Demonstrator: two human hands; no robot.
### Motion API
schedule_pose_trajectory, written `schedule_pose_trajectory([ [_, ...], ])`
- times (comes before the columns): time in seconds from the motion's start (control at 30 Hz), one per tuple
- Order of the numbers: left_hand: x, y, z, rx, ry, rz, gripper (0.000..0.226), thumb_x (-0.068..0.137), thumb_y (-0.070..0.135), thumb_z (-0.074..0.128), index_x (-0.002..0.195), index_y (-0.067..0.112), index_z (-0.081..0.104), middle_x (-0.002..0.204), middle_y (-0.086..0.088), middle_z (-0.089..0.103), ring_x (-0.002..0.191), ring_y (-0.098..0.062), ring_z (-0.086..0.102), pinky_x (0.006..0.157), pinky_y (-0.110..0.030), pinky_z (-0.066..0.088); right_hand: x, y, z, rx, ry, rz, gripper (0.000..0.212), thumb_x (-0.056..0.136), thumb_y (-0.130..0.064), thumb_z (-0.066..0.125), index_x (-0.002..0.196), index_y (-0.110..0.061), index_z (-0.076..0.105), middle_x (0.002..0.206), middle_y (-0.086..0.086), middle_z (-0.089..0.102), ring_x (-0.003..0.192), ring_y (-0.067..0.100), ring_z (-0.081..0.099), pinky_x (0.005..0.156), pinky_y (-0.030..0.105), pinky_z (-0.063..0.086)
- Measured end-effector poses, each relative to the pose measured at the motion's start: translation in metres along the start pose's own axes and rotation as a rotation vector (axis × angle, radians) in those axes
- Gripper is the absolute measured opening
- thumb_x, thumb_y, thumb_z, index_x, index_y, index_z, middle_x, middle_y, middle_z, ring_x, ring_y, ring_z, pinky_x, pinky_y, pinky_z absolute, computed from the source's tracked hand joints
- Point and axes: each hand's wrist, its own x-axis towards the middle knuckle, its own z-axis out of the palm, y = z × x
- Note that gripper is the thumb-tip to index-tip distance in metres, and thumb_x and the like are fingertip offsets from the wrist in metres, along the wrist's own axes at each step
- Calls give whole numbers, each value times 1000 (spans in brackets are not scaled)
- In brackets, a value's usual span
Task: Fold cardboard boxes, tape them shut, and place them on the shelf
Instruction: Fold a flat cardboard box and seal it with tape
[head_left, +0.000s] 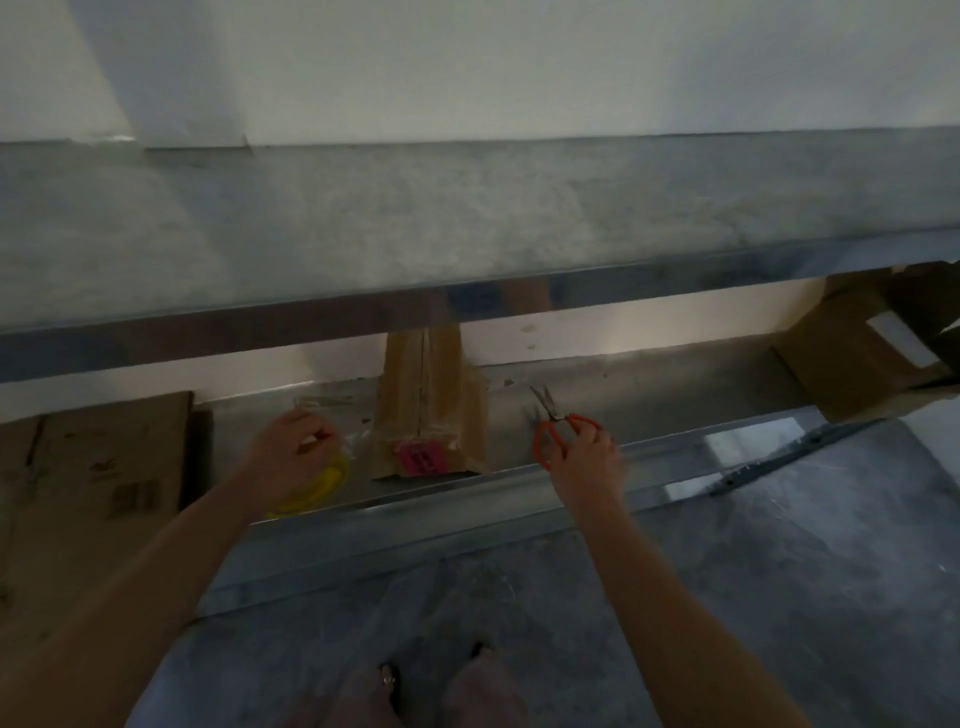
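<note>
1. This is a storeroom or warehouse stock area, plain and dimly lit.
2. Long galvanised metal shelves (467, 218) run along a bare white wall (467, 67), one level above another.
3. Brown cardboard boxes (426, 405) sit on the lower level, the middle one taped shut, with more cardboard at the left and right.
4. The floor (779, 597) is bare grey concrete.
5. Packing tools are out: a yellow-cored tape roll (317, 488) and orange-handled scissors (558, 426).

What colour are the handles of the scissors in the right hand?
Orange. The scissors show in the head view, the only one.
</note>
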Motion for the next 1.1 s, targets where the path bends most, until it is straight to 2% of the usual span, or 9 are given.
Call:
schedule_pose_trajectory([
  [0.13,-8,8,8,-4,45,-105,5,90,16,64,88,17,68,94,5,56,86,-11,55,78,-27,41,35,11,8,-82,-88,-64,58,93,-48,50,141,-17,43,139,11,43,126,32,44,102,45,42],
  [0.3,-15,15,10,-22,64,-162,6,91,19,62,92,16,67,97,6,55,88,-11,56,80,-27,42,44,20,1,-284,-98,-188,58,93,-55,42,145,-29,41,147,1,41,134,28,33,105,44,35],
  [0.43,-12,13,5,21,11,-165,7,92,22,61,94,20,67,99,6,55,90,-13,56,85,-31,47,16,16,-5,-135,-35,-275,56,96,-51,38,147,-28,40,154,-4,36,145,22,23,115,45,27],
  [0.53,-7,12,-3,35,-6,-117,5,91,21,61,91,22,66,98,5,57,90,-14,57,86,-33,47,-26,3,-9,-76,94,-404,66,90,-56,29,143,-22,47,151,4,43,144,27,29,115,49,30],
  [0.6,-5,13,-8,24,-22,-76,6,91,19,61,92,20,67,98,4,57,88,-11,56,84,-30,46,-57,-18,-13,-26,125,-467,71,90,-59,23,146,-20,44,153,7,41,146,28,28,117,48,27],
  [0.73,-3,12,-19,17,-72,17,18,90,18,62,82,34,61,95,8,57,87,-10,53,82,-27,42,-114,-88,-9,77,175,-582,60,95,-58,33,147,-26,38,155,5,36,148,29,21,119,50,23],
  [0.8,-3,10,-21,-5,-86,60,21,90,17,63,80,35,61,90,14,55,87,-8,53,81,-23,39,-127,-124,4,103,159,-574,58,95,-57,39,147,-32,34,158,2,29,150,28,12,121,52,16],
  [0.93,-7,12,-22,-28,-91,162,13,90,7,62,85,19,64,80,17,51,76,3,49,70,-4,34,-127,-168,31,135,121,-392,54,94,-57,45,144,-38,39,160,4,24,150,32,2,121,57,5],
  [1.1,-5,0,-20,-34,-100,200,7,89,10,63,87,7,69,82,7,56,76,0,49,70,-5,35,-124,-182,49,206,148,-234,37,91,-60,51,124,-44,59,156,1,28,150,29,4,119,60,6],
])
